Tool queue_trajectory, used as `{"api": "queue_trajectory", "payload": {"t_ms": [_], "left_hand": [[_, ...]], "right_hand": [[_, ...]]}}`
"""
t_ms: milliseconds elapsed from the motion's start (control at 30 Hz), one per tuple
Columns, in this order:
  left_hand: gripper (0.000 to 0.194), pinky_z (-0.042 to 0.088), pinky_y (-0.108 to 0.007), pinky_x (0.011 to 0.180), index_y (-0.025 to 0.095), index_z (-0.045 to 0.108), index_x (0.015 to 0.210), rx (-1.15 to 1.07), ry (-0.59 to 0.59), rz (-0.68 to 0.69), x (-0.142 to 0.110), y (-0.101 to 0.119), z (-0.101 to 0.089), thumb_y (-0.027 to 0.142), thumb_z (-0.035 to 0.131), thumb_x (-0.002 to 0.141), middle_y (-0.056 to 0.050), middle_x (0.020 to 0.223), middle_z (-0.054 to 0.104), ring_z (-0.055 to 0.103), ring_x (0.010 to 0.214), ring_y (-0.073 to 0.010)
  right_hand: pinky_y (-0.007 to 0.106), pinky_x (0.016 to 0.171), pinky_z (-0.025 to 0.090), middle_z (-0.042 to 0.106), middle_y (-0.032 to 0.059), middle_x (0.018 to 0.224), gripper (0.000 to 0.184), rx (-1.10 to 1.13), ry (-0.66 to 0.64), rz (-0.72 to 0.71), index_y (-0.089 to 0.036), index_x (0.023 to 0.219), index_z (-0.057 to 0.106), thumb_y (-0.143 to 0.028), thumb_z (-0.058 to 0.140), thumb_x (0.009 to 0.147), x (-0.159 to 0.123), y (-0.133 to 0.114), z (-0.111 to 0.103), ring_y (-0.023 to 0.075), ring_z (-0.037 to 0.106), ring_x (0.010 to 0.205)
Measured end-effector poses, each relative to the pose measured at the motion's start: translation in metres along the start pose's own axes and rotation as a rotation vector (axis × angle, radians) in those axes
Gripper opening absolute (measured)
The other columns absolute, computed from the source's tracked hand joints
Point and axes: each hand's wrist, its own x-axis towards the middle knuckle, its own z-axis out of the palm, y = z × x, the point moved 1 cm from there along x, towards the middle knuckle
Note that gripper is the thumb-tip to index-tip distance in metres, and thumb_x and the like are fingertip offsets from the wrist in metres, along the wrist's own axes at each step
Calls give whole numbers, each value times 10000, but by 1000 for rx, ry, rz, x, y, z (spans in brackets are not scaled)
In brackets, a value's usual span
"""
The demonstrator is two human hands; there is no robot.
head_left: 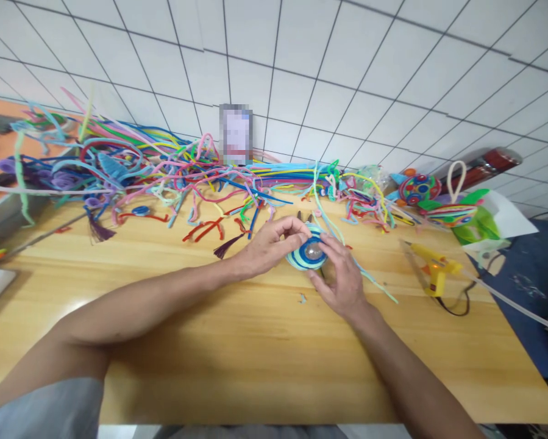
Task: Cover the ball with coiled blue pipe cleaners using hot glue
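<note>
A round ball wound with blue and pale green pipe cleaners [296, 258] is held up over the table, with a clear, shiny middle showing through. My right hand [344, 281] grips its right side, fingers on top and thumb at the lower edge. At its upper left edge, my left hand [267, 247] is closed in a pinch on the pale green pipe cleaner; the fingertips partly hide the strand. Just behind the ball, the dark tips of a tool [305, 217] stick out, mostly covered.
Heaped pipe cleaners [155, 158] line the tiled wall. A yellow glue gun [436, 267] with a cord lies at the right. Near it sits a decorated ball [420, 188]. A blurred-out card or screen [236, 134] leans on the wall. A dark red tassel [228, 246] and scraps [302, 298] lie on the wooden table [237, 366].
</note>
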Motion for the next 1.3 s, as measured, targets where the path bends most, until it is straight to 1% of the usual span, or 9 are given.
{"api": "queue_trajectory", "payload": {"t_ms": [133,300,433,567,833,1000,1100,1200,1300], "left_hand": [[270,537,-353,891,196,760,1010,247,-29,175,-2,4,8,420,620,1065,-60,962,773,679,896,-186],[181,494,-362,878,231,781,969,527,-66,416,5,4,8,326,652,1055,-42,873,758,662,847,-187],[230,510,-366,879,227,711,891,579,41,390,11,0,-5,425,714,1008,-35,874,722,644,858,-192],[281,498,-436,1077,219,681,1045,580,124,289,9,-2,-14,498,672,1018,-100,1170,729,654,1159,-240],[287,371,-549,1293,229,767,1118,776,-24,378,-8,7,5,414,551,1080,-149,1587,575,507,1513,-289],[271,413,-558,1282,219,680,1279,777,73,403,-10,3,0,374,544,1103,-179,1579,577,520,1523,-275],[195,448,-536,1263,203,657,1160,721,108,403,-12,4,-2,368,580,1090,-182,1541,604,554,1492,-272],[243,442,-533,1269,201,715,1047,716,36,411,-11,7,2,361,542,1107,-163,1567,588,546,1503,-280],[283,409,-550,1291,224,767,1170,735,-41,409,-8,7,5,362,525,1121,-163,1636,538,514,1544,-295]], "right_hand": [[622,1156,593,642,191,1555,738,19,3,15,-258,1620,435,-264,753,955,-1,-1,2,359,626,1463],[618,1180,577,635,174,1569,726,47,23,40,-279,1629,407,-275,727,978,0,0,7,347,613,1481],[613,1203,557,641,181,1559,701,83,43,35,-259,1618,413,-276,717,986,1,0,9,336,599,1495],[600,1216,546,644,190,1552,651,121,56,17,-231,1596,443,-259,693,996,2,-2,11,325,591,1502],[590,1218,545,640,196,1552,648,153,90,16,-205,1579,451,-246,696,981,3,4,18,322,592,1498],[584,1214,545,651,189,1541,613,156,104,21,-212,1565,464,-254,686,996,2,5,19,318,600,1490],[592,1222,536,654,178,1539,618,155,99,31,-235,1582,446,-277,679,1012,1,4,19,320,596,1495],[596,1215,543,651,170,1544,646,153,102,29,-254,1607,421,-276,679,1014,1,4,18,324,598,1493],[594,1206,556,639,162,1561,683,157,101,39,-269,1634,395,-259,679,1012,1,3,17,328,592,1500]]}}
